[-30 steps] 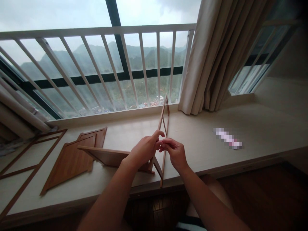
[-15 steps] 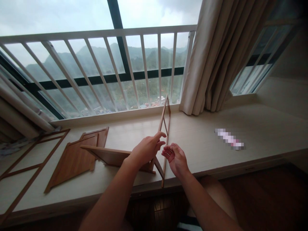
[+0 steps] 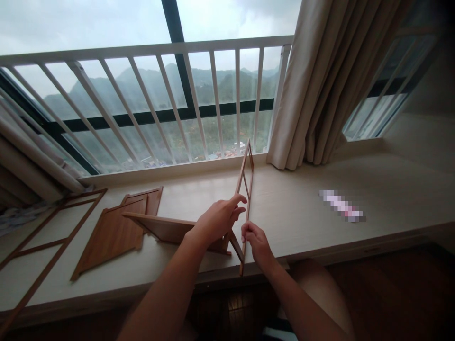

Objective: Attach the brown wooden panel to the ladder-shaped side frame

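Observation:
A narrow wooden side frame (image 3: 243,177) with crossbars stands on edge, seen almost end-on. My left hand (image 3: 220,217) is closed around it near its middle, index finger bent over the far side. A wooden shelf panel (image 3: 159,228) meets the frame at an angle and passes behind my left wrist. On the frame's right side, my right hand (image 3: 258,244) is closed, fingertips pinched close against the lower rail. Whatever those fingers hold, if anything, is hidden.
Two wooden panels (image 3: 110,232) lie overlapped at the left, beside another wooden ladder-like frame (image 3: 50,265). A blurred white-and-pink item (image 3: 341,205) lies to the right on the pale window ledge (image 3: 291,208). White railing (image 3: 213,94) and a beige curtain (image 3: 313,94) stand behind.
My right hand has shifted slightly down, and its loosely curled fingers have closed into a pinch. My left hand keeps its hold on the frame. The view has moved slightly.

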Demonstrator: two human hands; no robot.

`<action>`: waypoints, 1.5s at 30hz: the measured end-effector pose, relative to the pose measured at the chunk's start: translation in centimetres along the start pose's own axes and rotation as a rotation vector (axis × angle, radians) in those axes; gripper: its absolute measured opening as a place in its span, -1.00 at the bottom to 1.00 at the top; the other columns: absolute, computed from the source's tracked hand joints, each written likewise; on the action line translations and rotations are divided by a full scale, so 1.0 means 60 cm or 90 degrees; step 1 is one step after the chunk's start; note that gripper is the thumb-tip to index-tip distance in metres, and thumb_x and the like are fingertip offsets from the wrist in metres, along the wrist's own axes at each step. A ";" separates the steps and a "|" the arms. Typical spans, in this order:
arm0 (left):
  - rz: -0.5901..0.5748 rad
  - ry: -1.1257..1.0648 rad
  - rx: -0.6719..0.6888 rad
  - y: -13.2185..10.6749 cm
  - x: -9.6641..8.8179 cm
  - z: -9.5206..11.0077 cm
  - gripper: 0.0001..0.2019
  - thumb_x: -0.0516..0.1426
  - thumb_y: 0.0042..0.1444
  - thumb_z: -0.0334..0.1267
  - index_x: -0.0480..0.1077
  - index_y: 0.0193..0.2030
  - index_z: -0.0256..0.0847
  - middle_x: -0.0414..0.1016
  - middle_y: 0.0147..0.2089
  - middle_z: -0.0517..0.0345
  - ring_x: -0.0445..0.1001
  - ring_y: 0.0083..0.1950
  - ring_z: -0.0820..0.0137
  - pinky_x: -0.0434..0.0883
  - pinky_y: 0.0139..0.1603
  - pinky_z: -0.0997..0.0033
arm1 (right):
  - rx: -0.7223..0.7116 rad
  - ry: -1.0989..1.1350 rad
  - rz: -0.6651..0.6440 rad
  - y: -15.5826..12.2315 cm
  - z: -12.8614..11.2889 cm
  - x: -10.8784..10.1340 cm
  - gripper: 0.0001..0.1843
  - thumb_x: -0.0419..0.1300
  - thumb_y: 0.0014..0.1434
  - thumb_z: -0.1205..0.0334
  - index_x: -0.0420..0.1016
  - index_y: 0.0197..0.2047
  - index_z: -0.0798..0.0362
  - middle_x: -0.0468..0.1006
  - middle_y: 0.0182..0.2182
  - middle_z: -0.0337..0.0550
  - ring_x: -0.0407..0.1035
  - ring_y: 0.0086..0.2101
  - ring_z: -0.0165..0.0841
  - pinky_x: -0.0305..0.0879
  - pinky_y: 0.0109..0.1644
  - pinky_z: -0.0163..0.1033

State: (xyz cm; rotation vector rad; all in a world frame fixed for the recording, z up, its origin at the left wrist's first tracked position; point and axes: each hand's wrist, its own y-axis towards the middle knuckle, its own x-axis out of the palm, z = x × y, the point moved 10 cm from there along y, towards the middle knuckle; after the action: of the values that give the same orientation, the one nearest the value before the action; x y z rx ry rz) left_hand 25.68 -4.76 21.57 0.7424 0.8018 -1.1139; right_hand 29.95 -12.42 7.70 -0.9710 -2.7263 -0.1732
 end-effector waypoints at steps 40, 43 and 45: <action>-0.133 0.283 0.120 -0.081 -0.021 -0.074 -0.49 -0.03 0.12 0.13 0.20 0.21 0.19 0.60 -0.14 0.22 0.55 -0.16 0.52 0.29 -0.19 0.61 | -0.189 -0.207 -0.180 0.031 -0.021 0.123 -0.70 0.25 0.05 0.06 0.50 -0.27 0.14 0.41 -0.31 -0.19 0.23 -0.32 -0.53 0.26 -0.18 -0.40; -0.119 0.313 0.132 -0.080 -0.025 -0.073 -0.52 -0.05 0.14 0.10 0.21 0.21 0.20 0.61 -0.21 0.22 0.56 -0.21 0.53 0.27 -0.24 0.62 | -0.210 -0.210 -0.203 0.033 -0.022 0.124 -0.69 0.27 0.03 0.06 0.53 -0.25 0.12 0.43 -0.25 -0.18 0.27 -0.25 -0.50 0.26 -0.08 -0.37; -0.107 0.315 0.126 -0.083 -0.026 -0.073 -0.51 -0.04 0.15 0.08 0.15 0.24 0.23 0.60 -0.20 0.26 0.56 -0.20 0.53 0.28 -0.23 0.62 | -0.220 -0.213 -0.217 0.034 -0.020 0.124 -0.69 0.28 0.02 0.04 0.52 -0.28 0.13 0.43 -0.28 -0.19 0.26 -0.26 -0.50 0.25 -0.09 -0.37</action>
State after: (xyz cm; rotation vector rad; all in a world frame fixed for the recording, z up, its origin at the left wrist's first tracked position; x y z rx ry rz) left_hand 19.78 -1.72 20.09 1.1593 1.1982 -1.1877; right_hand 25.87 -6.59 10.92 -0.6461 -3.2307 -0.6103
